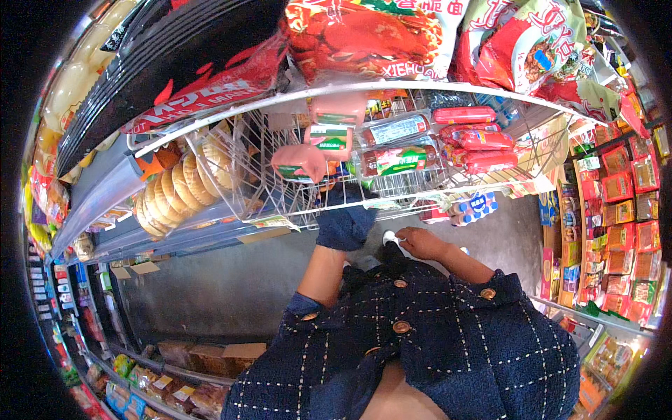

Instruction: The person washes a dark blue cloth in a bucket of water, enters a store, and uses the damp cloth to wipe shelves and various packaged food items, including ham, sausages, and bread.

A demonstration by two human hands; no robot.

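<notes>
My left hand point(346, 215) is covered in dark blue fabric, a glove or a cloth. It reaches to the lower front rail of a white wire shelf basket point(294, 212); its fingers are hidden in shadow. Just above it in the basket lie pink packaged sausages point(299, 163), with a clear-wrapped sausage pack point(399, 163) beside them. Further right are red-wrapped sausages point(488, 160). My right hand point(420, 242) is bare and hangs low in front of my body, over the floor. Nothing shows in it, and its fingers look loosely bent.
Large noodle bags point(373, 42) fill the upper wire shelf. Round flat breads point(176, 194) stand in a row at left. Shrink-wrapped bottles point(475, 207) rest low beyond the basket. Shelves of red packets point(619, 210) line the right; packaged breads point(173, 388) sit behind at lower left.
</notes>
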